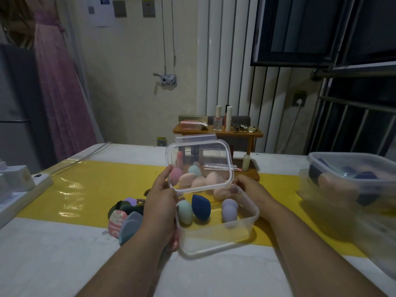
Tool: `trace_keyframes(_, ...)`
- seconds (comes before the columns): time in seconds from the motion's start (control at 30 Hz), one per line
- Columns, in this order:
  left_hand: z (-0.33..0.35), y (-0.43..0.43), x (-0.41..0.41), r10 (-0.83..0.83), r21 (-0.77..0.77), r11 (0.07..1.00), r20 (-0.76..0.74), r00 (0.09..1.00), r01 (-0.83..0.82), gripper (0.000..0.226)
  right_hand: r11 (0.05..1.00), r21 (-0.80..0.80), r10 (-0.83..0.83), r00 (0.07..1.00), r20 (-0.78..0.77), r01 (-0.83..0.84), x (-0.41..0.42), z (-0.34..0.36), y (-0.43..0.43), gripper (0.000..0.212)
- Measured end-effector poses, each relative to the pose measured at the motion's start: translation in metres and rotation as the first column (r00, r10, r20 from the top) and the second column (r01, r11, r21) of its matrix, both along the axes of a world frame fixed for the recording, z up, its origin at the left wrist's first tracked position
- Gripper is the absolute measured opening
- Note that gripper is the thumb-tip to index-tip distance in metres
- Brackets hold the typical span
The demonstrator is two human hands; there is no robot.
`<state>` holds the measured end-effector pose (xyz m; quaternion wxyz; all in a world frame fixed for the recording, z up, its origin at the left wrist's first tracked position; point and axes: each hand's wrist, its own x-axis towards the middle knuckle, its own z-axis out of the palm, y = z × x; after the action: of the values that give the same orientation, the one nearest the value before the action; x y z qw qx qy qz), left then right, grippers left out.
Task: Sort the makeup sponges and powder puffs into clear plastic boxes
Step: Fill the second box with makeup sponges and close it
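- The clear box (218, 243) sits on the surface (64, 254), holding mint, navy and lilac sponges (201, 207) (paler ones behind).
- Its lid (199, 151) tilts above the box's far rim; the left hand (160, 198) has its grip pinching the lid's left edge, the right hand (250, 189) the right corner.
- Powder puffs (126, 219) lie piled just left of the box.
- A second box (351, 163) stands well to its right.

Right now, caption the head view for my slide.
The left hand and right hand hold a clear lid tilted above a clear box of makeup sponges.
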<state>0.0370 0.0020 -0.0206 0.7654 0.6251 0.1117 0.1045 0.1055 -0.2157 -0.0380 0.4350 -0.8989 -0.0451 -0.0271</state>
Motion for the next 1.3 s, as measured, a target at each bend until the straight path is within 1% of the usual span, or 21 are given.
trace_keyframes(0.03,0.000,0.000,0.000,-0.001,-0.001,1.000,0.000,1.000,0.001,0.068,1.000,0.024,0.001,1.000,0.003,-0.001,-0.001,0.001,0.001,0.010)
trace_keyframes(0.1,0.000,0.000,0.000,0.002,0.004,1.000,-0.001,1.000,-0.002,0.068,0.998,-0.043,0.050,0.999,0.021,-0.049,-0.001,0.002,0.001,0.019)
trace_keyframes(0.2,-0.001,0.000,0.001,-0.002,-0.009,1.000,0.006,1.000,0.002,0.069,0.987,-0.135,0.087,0.996,0.010,-0.085,-0.002,0.003,-0.003,0.014)
trace_keyframes(0.23,0.000,0.000,0.000,-0.003,-0.012,1.000,0.007,1.000,0.003,0.068,0.985,-0.161,0.074,0.997,0.015,-0.070,-0.002,0.003,-0.005,0.010)
trace_keyframes(0.27,0.000,0.000,0.000,-0.004,-0.014,1.000,0.006,1.000,0.005,0.068,0.985,-0.167,0.040,0.999,0.036,-0.034,-0.001,0.002,-0.008,0.013)
trace_keyframes(0.33,0.000,0.000,0.000,-0.007,-0.019,1.000,0.004,1.000,0.007,0.068,0.992,-0.098,-0.077,0.995,0.066,0.083,-0.002,0.005,-0.013,0.022)
trace_keyframes(0.4,0.000,0.000,0.000,-0.009,-0.015,1.000,0.007,1.000,0.009,0.069,0.985,-0.008,-0.170,0.983,0.065,0.171,-0.003,0.011,-0.017,0.023)
trace_keyframes(0.47,0.002,-0.001,0.000,-0.001,0.002,1.000,0.012,1.000,0.001,0.070,0.974,0.045,-0.225,0.972,0.065,0.223,-0.004,0.019,-0.018,0.022)
trace_keyframes(0.53,0.004,-0.001,-0.002,0.009,0.005,1.000,0.006,1.000,-0.009,0.070,0.961,0.086,-0.270,0.958,0.099,0.262,-0.005,0.028,-0.017,0.024)
trace_keyframes(0.6,0.006,-0.001,-0.003,0.010,0.006,1.000,0.001,1.000,-0.010,0.070,0.947,0.157,-0.298,0.948,0.114,0.279,-0.008,0.038,-0.014,0.035)
trace_keyframes(0.67,0.005,-0.002,-0.004,-0.001,0.001,1.000,0.005,1.000,0.001,0.069,0.949,0.200,-0.273,0.951,0.144,0.242,-0.014,0.048,-0.012,0.049)
trace_keyframes(0.7,0.006,-0.002,-0.004,-0.004,0.000,1.000,0.005,1.000,0.004,0.069,0.957,0.199,-0.246,0.956,0.162,0.213,-0.019,0.055,-0.009,0.049)
trace_keyframes(0.77,0.006,-0.002,-0.004,-0.008,0.000,1.000,-0.002,1.000,0.008,0.070,0.981,0.164,-0.133,0.979,0.155,0.107,-0.028,0.070,-0.004,0.035)
trace_keyframes(0.83,0.005,-0.001,-0.004,-0.013,-0.004,1.000,-0.001,1.000,0.013,0.070,0.995,0.086,0.037,0.997,0.073,-0.043,-0.037,0.083,0.003,0.025)
trace_keyframes(0.9,0.005,0.000,-0.005,-0.014,0.000,1.000,0.001,1.000,0.014,0.069,0.982,-0.090,0.162,0.987,-0.015,-0.163,-0.044,0.089,0.010,0.027)
trace_keyframes(0.93,0.005,0.000,-0.005,-0.014,0.001,1.000,0.002,1.000,0.014,0.069,0.963,-0.188,0.187,0.981,-0.044,-0.192,-0.045,0.090,0.013,0.028)
trace_keyframes(0.97,0.006,-0.001,-0.006,-0.013,0.001,1.000,0.002,1.000,0.013,0.069,0.942,-0.268,0.194,0.979,-0.061,-0.203,-0.046,0.090,0.017,0.029)
trace_keyframes(1.03,0.007,-0.002,-0.007,-0.010,0.001,1.000,-0.002,1.000,0.010,0.070,0.915,-0.348,0.190,0.979,-0.070,-0.202,-0.048,0.089,0.024,0.031)
trace_keyframes(1.3,0.006,-0.001,-0.005,-0.017,-0.027,1.000,0.008,1.000,0.017,0.071,0.885,-0.420,0.175,0.980,-0.096,-0.199,-0.047,0.081,0.035,0.032)
